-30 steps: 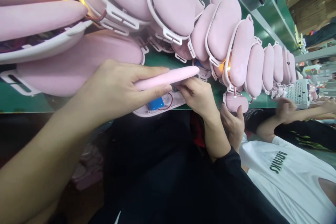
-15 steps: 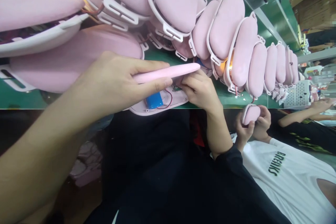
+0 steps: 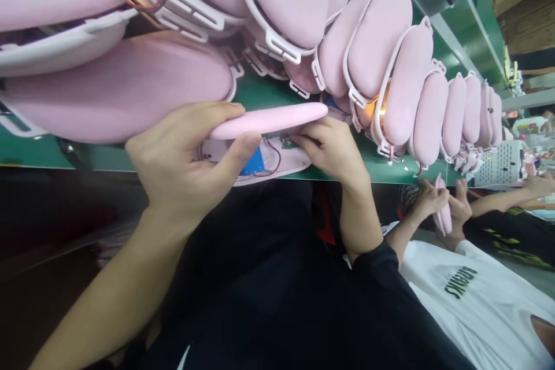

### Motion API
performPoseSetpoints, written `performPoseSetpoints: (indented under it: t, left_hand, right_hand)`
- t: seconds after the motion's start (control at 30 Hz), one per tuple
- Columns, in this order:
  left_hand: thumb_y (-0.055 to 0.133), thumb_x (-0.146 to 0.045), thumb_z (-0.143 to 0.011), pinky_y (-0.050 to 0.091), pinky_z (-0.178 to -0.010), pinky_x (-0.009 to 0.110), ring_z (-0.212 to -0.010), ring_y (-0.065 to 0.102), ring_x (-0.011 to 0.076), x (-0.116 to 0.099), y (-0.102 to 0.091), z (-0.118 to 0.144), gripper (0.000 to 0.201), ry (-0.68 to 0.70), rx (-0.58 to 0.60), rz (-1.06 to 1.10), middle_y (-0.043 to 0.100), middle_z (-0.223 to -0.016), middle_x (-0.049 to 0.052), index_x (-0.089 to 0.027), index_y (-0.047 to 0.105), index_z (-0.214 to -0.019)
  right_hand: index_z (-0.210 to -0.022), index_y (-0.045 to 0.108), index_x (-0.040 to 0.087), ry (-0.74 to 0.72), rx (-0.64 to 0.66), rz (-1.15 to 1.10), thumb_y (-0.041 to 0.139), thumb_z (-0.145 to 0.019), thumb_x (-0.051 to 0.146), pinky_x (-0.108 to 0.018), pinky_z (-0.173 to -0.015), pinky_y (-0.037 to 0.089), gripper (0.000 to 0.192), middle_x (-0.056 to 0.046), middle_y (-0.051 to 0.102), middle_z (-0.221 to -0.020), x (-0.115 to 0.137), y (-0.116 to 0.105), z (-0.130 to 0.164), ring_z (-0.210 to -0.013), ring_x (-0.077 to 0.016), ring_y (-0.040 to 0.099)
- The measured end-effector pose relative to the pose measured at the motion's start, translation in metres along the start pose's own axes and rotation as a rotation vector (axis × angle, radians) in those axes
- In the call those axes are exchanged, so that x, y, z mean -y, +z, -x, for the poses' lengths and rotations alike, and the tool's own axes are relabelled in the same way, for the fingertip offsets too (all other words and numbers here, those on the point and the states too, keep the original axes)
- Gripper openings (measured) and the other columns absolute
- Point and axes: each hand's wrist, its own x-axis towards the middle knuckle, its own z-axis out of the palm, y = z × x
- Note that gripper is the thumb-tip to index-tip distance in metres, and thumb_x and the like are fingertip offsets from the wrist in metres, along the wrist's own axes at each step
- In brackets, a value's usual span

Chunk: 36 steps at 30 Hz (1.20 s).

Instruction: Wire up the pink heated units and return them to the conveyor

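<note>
A smooth pink cover (image 3: 273, 118) is raised over an open pink case half (image 3: 290, 161) at the green bench's near edge. My left hand (image 3: 191, 153) grips the cover's left end, fingers on top and thumb underneath. My right hand (image 3: 333, 147) is at the other end, its bent fingers tucked between cover and case half; what the fingertips pinch is hidden. Inside the case half lie a blue battery pack (image 3: 254, 163) and a thin dark red wire (image 3: 277, 156). Part of a green circuit board (image 3: 289, 141) shows near my right fingertips.
Several pink housings with pale slotted rims crowd the green bench (image 3: 260, 92), including a long pink housing (image 3: 130, 87) left of my hands. Orange light glows from one housing (image 3: 384, 105). To the right, a co-worker's hands (image 3: 446, 205) hold a pink piece. A white perforated box (image 3: 498, 163) stands beyond.
My left hand has shifted left along the cover, its wrist turned lower. The case half sits slightly higher in view, closer under the cover. The co-worker's pink piece has turned edge-on.
</note>
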Motion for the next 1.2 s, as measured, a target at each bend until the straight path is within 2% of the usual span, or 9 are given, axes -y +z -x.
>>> performPoseSetpoints:
  t: [0.17, 0.37, 0.6, 0.77, 0.9, 0.97, 1.07, 1.13, 1.2]
  left_hand:
    - [0.075, -0.039, -0.097, 0.060, -0.093, 0.039, -0.102, 0.079, 0.0282, 0.002, -0.001, -0.011, 0.027, 0.014, 0.028, -0.052, 0.082, -0.108, 0.008, -0.018, 0.081, -0.113]
    - [0.073, -0.041, -0.099, 0.059, -0.089, 0.038, -0.099, 0.079, 0.0267, 0.004, -0.001, -0.012, 0.025, 0.010, 0.032, -0.049, 0.082, -0.105, 0.006, -0.020, 0.082, -0.111]
    - [0.072, -0.041, -0.099, 0.060, -0.090, 0.040, -0.099, 0.078, 0.0274, 0.008, 0.000, -0.011, 0.026, 0.014, 0.023, -0.039, 0.081, -0.106, 0.004, -0.022, 0.081, -0.113]
    - [0.073, -0.039, -0.098, 0.060, -0.092, 0.038, -0.101, 0.079, 0.0275, 0.011, 0.000, -0.009, 0.025, 0.027, 0.010, -0.040, 0.082, -0.106, 0.006, -0.021, 0.081, -0.113]
    - [0.074, -0.038, -0.097, 0.061, -0.091, 0.037, -0.100, 0.079, 0.0262, 0.012, 0.001, -0.008, 0.022, 0.063, 0.012, -0.028, 0.082, -0.106, 0.004, -0.023, 0.080, -0.112]
    - [0.075, -0.037, -0.096, 0.061, -0.090, 0.037, -0.100, 0.079, 0.0264, 0.011, 0.001, -0.007, 0.023, 0.090, 0.010, -0.024, 0.082, -0.106, 0.004, -0.023, 0.080, -0.113]
    - [0.076, -0.040, -0.095, 0.059, -0.091, 0.038, -0.100, 0.078, 0.0277, 0.009, 0.001, -0.005, 0.027, 0.058, 0.011, -0.034, 0.081, -0.107, 0.006, -0.022, 0.082, -0.115]
    - [0.075, -0.044, -0.096, 0.057, -0.087, 0.036, -0.096, 0.078, 0.0273, 0.010, 0.001, -0.005, 0.031, 0.008, 0.012, -0.040, 0.082, -0.105, 0.007, -0.021, 0.083, -0.116]
    - [0.075, -0.047, -0.096, 0.055, -0.081, 0.034, -0.090, 0.077, 0.0261, 0.011, 0.001, -0.005, 0.034, -0.020, 0.005, -0.032, 0.082, -0.100, 0.007, -0.021, 0.083, -0.115]
  right_hand:
    - [-0.102, 0.083, 0.019, 0.027, 0.024, 0.110, 0.064, -0.102, 0.019, -0.032, -0.089, 0.057, 0.019, -0.007, 0.078, -0.106, 0.004, 0.001, 0.000, -0.098, -0.0214, 0.070]
    - [-0.102, 0.084, 0.022, -0.082, -0.061, 0.097, 0.058, -0.106, 0.017, -0.027, -0.084, 0.056, 0.027, -0.004, 0.078, -0.107, -0.003, 0.011, 0.004, -0.098, -0.0181, 0.070]
    - [-0.111, 0.082, 0.024, -0.074, 0.003, 0.200, 0.051, -0.105, 0.010, -0.033, -0.096, 0.057, 0.035, -0.006, 0.077, -0.113, 0.006, 0.008, 0.006, -0.110, -0.0223, 0.067]
    - [-0.128, 0.075, 0.022, -0.154, 0.057, 0.213, 0.046, -0.100, 0.004, -0.042, -0.106, 0.053, 0.043, -0.010, 0.073, -0.127, 0.012, 0.002, 0.023, -0.123, -0.0258, 0.061]
    - [-0.134, 0.071, 0.026, -0.006, 0.069, 0.298, 0.064, -0.096, 0.022, -0.056, -0.110, 0.044, 0.039, -0.012, 0.066, -0.138, 0.026, -0.003, 0.036, -0.130, -0.0348, 0.051]
    - [-0.130, 0.073, 0.027, 0.067, 0.070, 0.323, 0.070, -0.096, 0.037, -0.055, -0.108, 0.041, 0.036, -0.012, 0.066, -0.137, 0.035, -0.003, 0.036, -0.128, -0.0356, 0.050]
    - [-0.130, 0.074, 0.025, 0.060, 0.086, 0.301, 0.071, -0.097, 0.058, -0.051, -0.107, 0.042, 0.047, -0.013, 0.067, -0.138, 0.038, -0.001, 0.037, -0.125, -0.0338, 0.053]
    - [-0.132, 0.073, 0.022, -0.006, 0.025, 0.225, 0.066, -0.100, 0.061, -0.049, -0.105, 0.046, 0.051, -0.014, 0.069, -0.139, 0.032, 0.003, 0.040, -0.122, -0.0308, 0.058]
    - [-0.125, 0.074, 0.020, -0.022, -0.151, 0.110, 0.056, -0.108, 0.051, -0.045, -0.104, 0.050, 0.040, -0.014, 0.073, -0.130, 0.023, 0.009, 0.044, -0.117, -0.0259, 0.064]
